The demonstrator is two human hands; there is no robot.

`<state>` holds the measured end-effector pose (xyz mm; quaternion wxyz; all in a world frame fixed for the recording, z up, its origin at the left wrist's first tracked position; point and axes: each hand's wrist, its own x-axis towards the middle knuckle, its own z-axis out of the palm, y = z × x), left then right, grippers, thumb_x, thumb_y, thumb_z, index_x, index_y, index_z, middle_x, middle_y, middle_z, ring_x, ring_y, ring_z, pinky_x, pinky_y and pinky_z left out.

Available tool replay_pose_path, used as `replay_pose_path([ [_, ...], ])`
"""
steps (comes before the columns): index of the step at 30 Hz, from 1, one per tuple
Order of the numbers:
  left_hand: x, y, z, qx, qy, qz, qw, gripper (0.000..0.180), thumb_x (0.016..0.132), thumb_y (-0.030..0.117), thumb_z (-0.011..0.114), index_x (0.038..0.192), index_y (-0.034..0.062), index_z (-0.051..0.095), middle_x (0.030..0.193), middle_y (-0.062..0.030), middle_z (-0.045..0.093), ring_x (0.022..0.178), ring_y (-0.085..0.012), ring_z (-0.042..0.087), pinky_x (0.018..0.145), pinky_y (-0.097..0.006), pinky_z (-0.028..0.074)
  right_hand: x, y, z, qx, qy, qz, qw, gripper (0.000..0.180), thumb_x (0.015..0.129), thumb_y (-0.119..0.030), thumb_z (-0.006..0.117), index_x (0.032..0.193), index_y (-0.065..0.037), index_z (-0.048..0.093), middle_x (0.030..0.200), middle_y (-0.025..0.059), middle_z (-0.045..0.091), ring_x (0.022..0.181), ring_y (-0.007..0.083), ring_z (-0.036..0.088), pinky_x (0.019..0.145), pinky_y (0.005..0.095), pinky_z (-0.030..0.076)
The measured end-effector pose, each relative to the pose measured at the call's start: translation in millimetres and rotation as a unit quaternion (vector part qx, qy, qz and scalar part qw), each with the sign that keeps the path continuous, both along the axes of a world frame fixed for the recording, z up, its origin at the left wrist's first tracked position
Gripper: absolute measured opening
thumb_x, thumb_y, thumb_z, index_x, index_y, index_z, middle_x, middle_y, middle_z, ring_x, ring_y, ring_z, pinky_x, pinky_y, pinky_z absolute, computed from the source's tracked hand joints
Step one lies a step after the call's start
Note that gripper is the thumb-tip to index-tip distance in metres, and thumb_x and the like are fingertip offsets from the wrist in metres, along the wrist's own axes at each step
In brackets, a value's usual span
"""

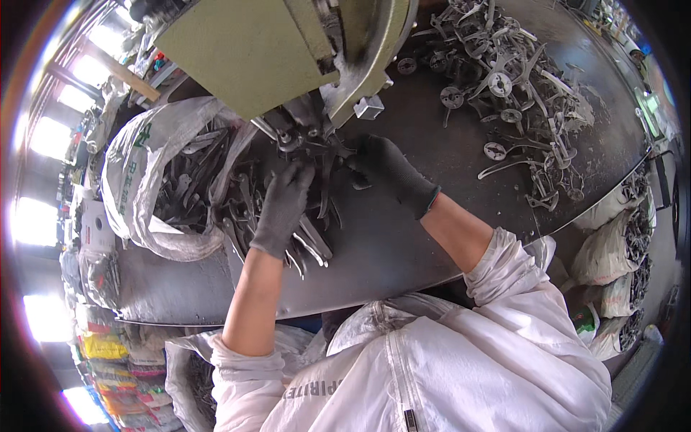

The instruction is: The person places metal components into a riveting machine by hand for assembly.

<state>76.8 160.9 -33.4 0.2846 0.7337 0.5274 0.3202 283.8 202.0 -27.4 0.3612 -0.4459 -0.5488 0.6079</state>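
A grey metal casting with lever-like arms [326, 173] is under the head of a green machine [248, 57]. My left hand [283, 209], in a dark grey glove, is closed at the casting's left side. On the other side my right hand [392, 171], gloved the same way, has its fingers closed on the casting's right end. The fingertips of both hands are partly hidden. Loose metal levers [313, 241] lie on the table beneath and beside my left hand.
A white woven sack [162, 241] full of metal levers stands open at the left. Branched castings [500, 85] are heaped at the far right of the dark metal table [403, 252]. More filled sacks [608, 255] stand beyond the right edge; stacked bags [119, 360] sit at the lower left.
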Motion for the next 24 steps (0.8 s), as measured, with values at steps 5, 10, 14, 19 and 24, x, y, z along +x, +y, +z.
replay_pose_path([
  [5, 18, -18, 50, -0.260, -0.264, 0.137, 0.919, 0.029, 0.088, 0.017, 0.049, 0.112, 0.0010, 0.051, 0.110, -0.0101, 0.054, 0.100, -0.0217, 0.054, 0.078, -0.031, 0.048, 5, -3, 0, -0.027, 0.030, -0.014, 0.999, 0.021, 0.082, -0.007, 0.053, 0.100, 0.004, 0.054, 0.075, 0.0083, 0.060, 0.055, 0.0139, 0.058, 0.050, 0.0271, 0.050],
  [10, -7, -25, 36, -0.021, -0.067, 0.011, 0.997, 0.029, 0.091, 0.019, 0.048, 0.114, 0.0021, 0.049, 0.111, -0.0099, 0.053, 0.103, -0.0218, 0.053, 0.079, -0.030, 0.047, 0, -4, 5, -0.045, 0.018, 0.008, 0.999, 0.024, 0.084, -0.008, 0.052, 0.105, 0.004, 0.054, 0.083, 0.0061, 0.059, 0.063, 0.0113, 0.059, 0.054, 0.0241, 0.052],
  [14, -6, -40, 55, -0.230, -0.453, 0.072, 0.858, 0.033, 0.089, 0.018, 0.047, 0.118, 0.0019, 0.046, 0.119, -0.0133, 0.050, 0.113, -0.0264, 0.050, 0.089, -0.039, 0.044, 2, -4, 4, -0.041, 0.010, 0.008, 0.999, 0.026, 0.084, -0.009, 0.053, 0.107, 0.003, 0.054, 0.083, 0.0060, 0.059, 0.063, 0.0109, 0.059, 0.055, 0.0241, 0.052],
  [19, -22, -62, 53, -0.156, -0.419, 0.116, 0.887, 0.027, 0.090, 0.018, 0.049, 0.112, 0.0013, 0.051, 0.113, -0.0114, 0.053, 0.103, -0.0226, 0.055, 0.087, -0.037, 0.047, 10, 14, -38, 0.329, -0.152, 0.071, 0.929, 0.029, 0.084, -0.014, 0.055, 0.109, 0.002, 0.054, 0.083, 0.0055, 0.059, 0.063, 0.0098, 0.058, 0.054, 0.0232, 0.051],
  [24, -42, -85, 54, -0.102, -0.427, 0.161, 0.884, 0.025, 0.090, 0.016, 0.049, 0.109, 0.0007, 0.053, 0.108, -0.0112, 0.057, 0.098, -0.0212, 0.058, 0.085, -0.035, 0.048, 1, -4, 6, -0.017, -0.051, 0.019, 0.998, 0.029, 0.085, -0.018, 0.055, 0.107, 0.001, 0.055, 0.081, 0.0045, 0.060, 0.064, 0.0088, 0.058, 0.054, 0.0230, 0.051],
])
